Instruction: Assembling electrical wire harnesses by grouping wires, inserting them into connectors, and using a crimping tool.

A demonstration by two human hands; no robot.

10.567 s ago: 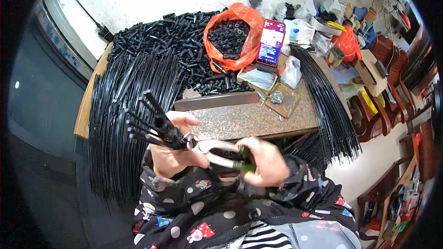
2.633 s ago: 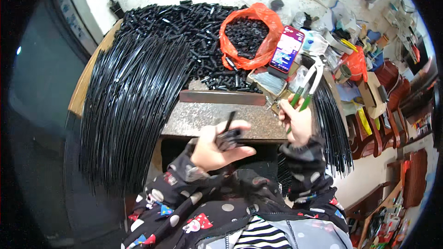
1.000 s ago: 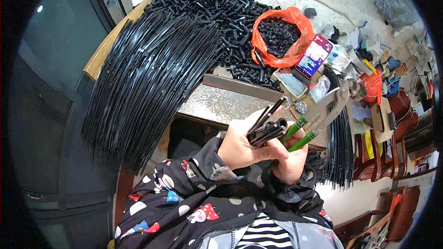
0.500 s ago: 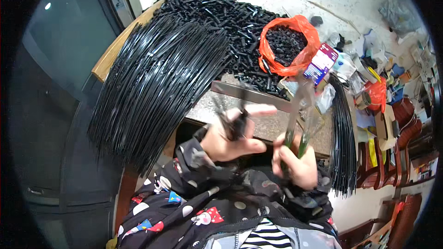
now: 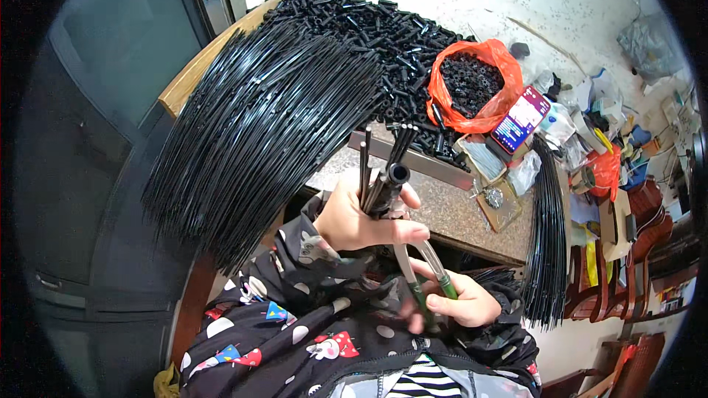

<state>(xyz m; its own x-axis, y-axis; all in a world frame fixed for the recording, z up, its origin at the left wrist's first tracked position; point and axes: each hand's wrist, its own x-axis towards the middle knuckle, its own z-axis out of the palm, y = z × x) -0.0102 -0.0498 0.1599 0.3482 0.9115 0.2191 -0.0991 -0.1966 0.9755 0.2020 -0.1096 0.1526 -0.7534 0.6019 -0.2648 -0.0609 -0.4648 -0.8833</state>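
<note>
My left hand [image 5: 346, 222] is closed round several thin black rods [image 5: 364, 165] and a short black tube [image 5: 397, 175], whose open end faces up. My right hand [image 5: 473, 302] grips a pair of metal pliers [image 5: 430, 256] by its green handles, which are spread apart. The pliers point up toward the underside of my left hand. Their jaws are mostly hidden behind my left thumb, so I cannot tell what they touch.
Long black rods [image 5: 258, 125] fan over the table's left side. Behind lies a heap of black tubes [image 5: 346, 29], beside a red plastic bag [image 5: 472, 121] of small black pieces. A phone [image 5: 522, 119] stands at right, near another rod bundle [image 5: 544, 243]. A metal strip [image 5: 413, 160] edges the heap.
The pliers have swung down and left, from upright at the right to beneath my left hand. My left hand has turned, and its rods and tube now show clearly.
</note>
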